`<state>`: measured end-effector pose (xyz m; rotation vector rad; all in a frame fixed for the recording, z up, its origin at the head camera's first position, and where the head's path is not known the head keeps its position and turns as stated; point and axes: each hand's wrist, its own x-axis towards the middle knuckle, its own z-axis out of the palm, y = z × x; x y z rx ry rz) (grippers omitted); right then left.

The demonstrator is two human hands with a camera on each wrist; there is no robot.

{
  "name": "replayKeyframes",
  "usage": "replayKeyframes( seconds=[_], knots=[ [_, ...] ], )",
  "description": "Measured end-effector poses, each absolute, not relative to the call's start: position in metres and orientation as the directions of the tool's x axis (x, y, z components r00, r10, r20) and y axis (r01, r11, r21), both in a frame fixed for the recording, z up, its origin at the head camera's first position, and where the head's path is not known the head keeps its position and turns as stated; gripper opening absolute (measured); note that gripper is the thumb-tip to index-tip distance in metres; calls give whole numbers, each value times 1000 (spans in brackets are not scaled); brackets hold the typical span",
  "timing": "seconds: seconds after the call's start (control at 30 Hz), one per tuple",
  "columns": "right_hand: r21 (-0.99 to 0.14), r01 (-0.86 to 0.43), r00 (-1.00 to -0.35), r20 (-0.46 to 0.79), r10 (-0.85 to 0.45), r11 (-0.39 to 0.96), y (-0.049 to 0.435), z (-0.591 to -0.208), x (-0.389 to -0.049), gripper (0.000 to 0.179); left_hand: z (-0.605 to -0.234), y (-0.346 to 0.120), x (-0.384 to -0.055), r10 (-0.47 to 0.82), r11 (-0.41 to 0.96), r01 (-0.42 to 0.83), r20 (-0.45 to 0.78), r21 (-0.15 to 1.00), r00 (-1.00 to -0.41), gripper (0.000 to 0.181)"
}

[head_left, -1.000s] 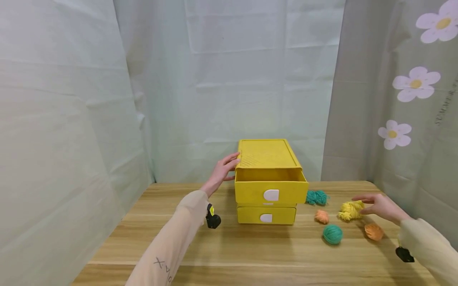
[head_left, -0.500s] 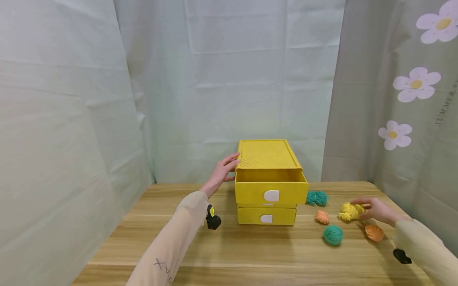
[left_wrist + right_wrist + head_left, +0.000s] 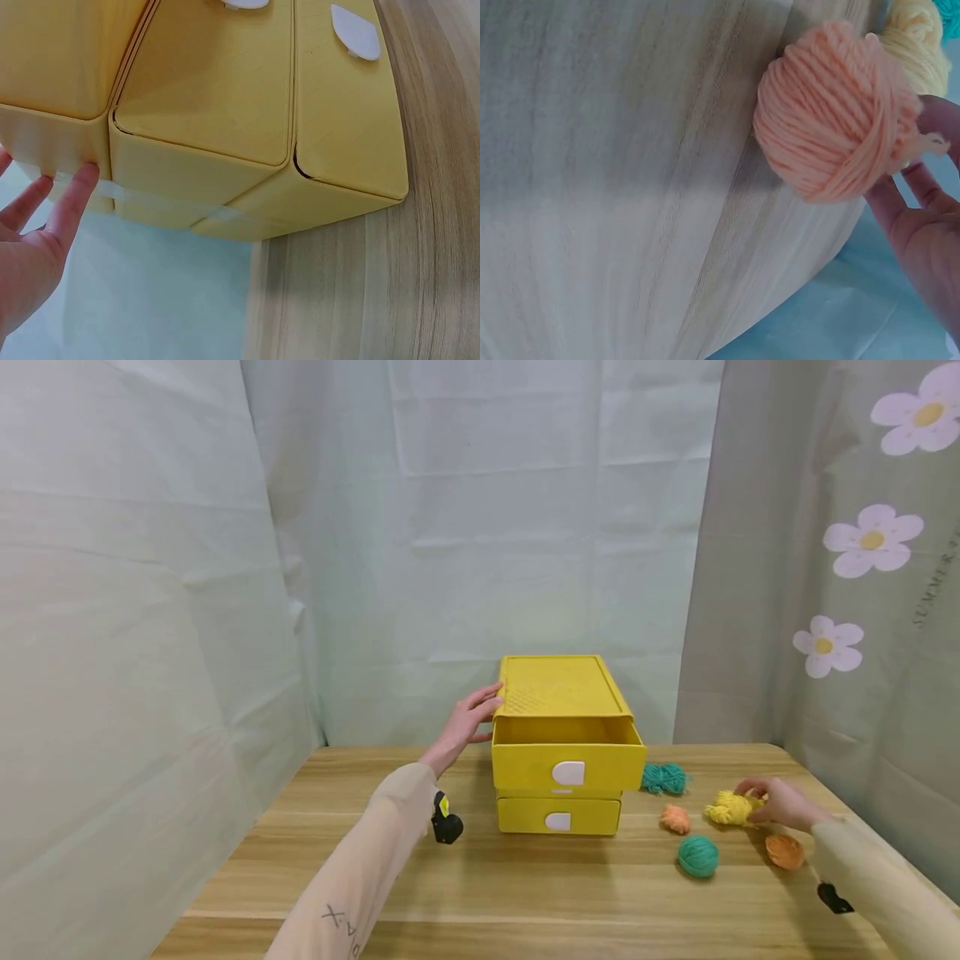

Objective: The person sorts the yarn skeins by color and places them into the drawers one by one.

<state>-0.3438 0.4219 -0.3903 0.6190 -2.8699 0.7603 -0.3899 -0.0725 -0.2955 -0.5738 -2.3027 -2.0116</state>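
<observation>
A yellow drawer cabinet [image 3: 558, 681] stands on the table with its top drawer [image 3: 525, 767] pulled out. My left hand [image 3: 461, 725] rests its fingertips against the cabinet's left side, fingers fairly straight, as the left wrist view shows with the same hand [image 3: 37, 247]. At the right, my right hand [image 3: 786, 803] pinches a yellow yarn skein [image 3: 726, 808] on the table, thumb and fingers at its right end. An orange yarn ball [image 3: 784, 852] lies just in front of that hand; in the right wrist view this ball [image 3: 832, 112] hides part of the fingers.
Between cabinet and right hand lie a small peach yarn bundle [image 3: 676, 819], a green yarn ball [image 3: 698, 857] and a teal yarn skein [image 3: 664, 778]. The lower drawer [image 3: 525, 815] is closed. Pale curtains [image 3: 465, 527] hang behind the wooden table [image 3: 525, 893].
My right hand has moved left onto the yellow skein, its fingers closing round it, and the skein has shifted slightly left. The left hand has stayed at the cabinet's side.
</observation>
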Motion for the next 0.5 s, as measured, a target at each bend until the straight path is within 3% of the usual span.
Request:
replayKeyframes(
  seconds=[0.5],
  knots=[
    [-573, -325, -946, 192, -262, 752, 422, -383, -339, 24, -295, -72, -390, 263, 85, 297, 266, 951, -927, 46]
  ],
)
